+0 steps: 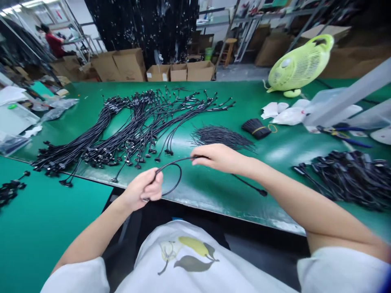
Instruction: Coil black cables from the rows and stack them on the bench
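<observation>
A black cable (181, 176) is stretched between my hands, bent into a loop by the table's front edge. My left hand (146, 186) is closed around one part of it, fingers curled in. To the right, my right hand (214, 158) pinches the cable near the fingertips, and a plug end (262, 192) hangs out below that wrist. Just beyond my right hand lies a loose heap of thin black ties (224, 136). Long bundles of black cables (128, 126) with connectors are spread over the table beyond my left hand.
The green table (195, 183) also bears a banded bundle of black strips (256, 128), pliers (345, 134) and a pile of coiled cables (354, 179) at right. A green fan (301, 67) stands at the back right. Cardboard boxes (180, 72) line the far side.
</observation>
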